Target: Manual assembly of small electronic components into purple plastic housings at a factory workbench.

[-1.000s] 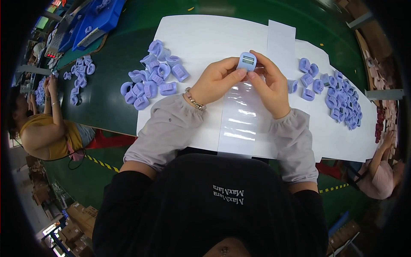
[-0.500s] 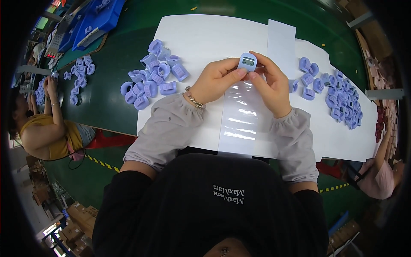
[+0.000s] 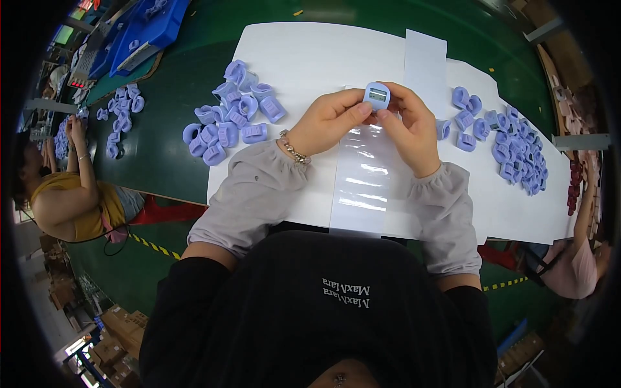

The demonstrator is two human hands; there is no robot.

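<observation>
Green table [image 3: 174, 97] under white paper sheet [image 3: 310, 58]; blue tray [image 3: 149, 32] far left; cardboard boxes [image 3: 110, 336] on floor.

Left hand [image 3: 330, 119] and right hand [image 3: 411, 126] pinching small lilac device with grey screen [image 3: 377, 96] | above glossy clear strip [image 3: 365, 174] on white sheet [image 3: 310, 58] | lilac shells heaped left [image 3: 226, 123] and right [image 3: 511, 149] | green bench [image 3: 162, 149].
</observation>
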